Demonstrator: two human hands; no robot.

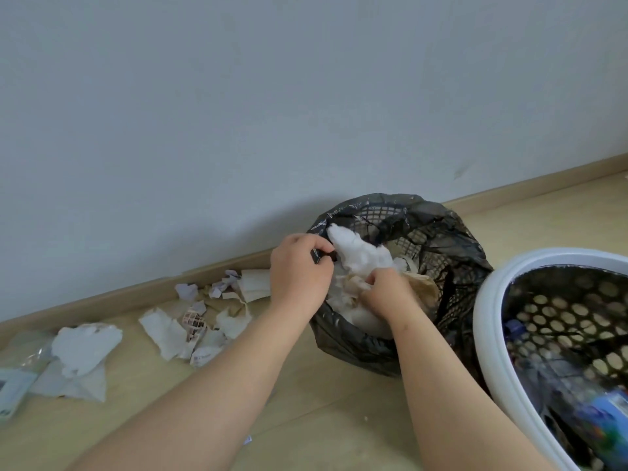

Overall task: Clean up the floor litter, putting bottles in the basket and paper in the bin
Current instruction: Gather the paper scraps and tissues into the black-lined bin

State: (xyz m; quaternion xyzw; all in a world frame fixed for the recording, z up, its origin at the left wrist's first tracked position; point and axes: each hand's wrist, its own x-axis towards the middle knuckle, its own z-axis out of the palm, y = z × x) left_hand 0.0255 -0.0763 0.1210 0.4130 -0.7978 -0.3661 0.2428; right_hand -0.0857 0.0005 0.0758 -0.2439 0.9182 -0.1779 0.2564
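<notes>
A black mesh bin (pixel 452 253) lined with a black bag stands on the floor by the wall, holding crumpled white and brown paper (pixel 360 256). My left hand (pixel 299 266) grips the bag's rim at the bin's left side. Inside the bin, my right hand (pixel 387 290) has its fingers curled into the crumpled paper. A white-rimmed basket (pixel 489 321) with a perforated black wall sits at the right; bottles (pixel 598 413) lie in it. Torn paper scraps (pixel 190 321) lie on the floor left of the bin.
A larger white crumpled sheet (pixel 85 345) and clear plastic packaging (pixel 20 379) lie at the far left along the skirting board (pixel 102 297). The grey wall rises behind everything. Light wooden floor (pixel 323 419) shows between my arms.
</notes>
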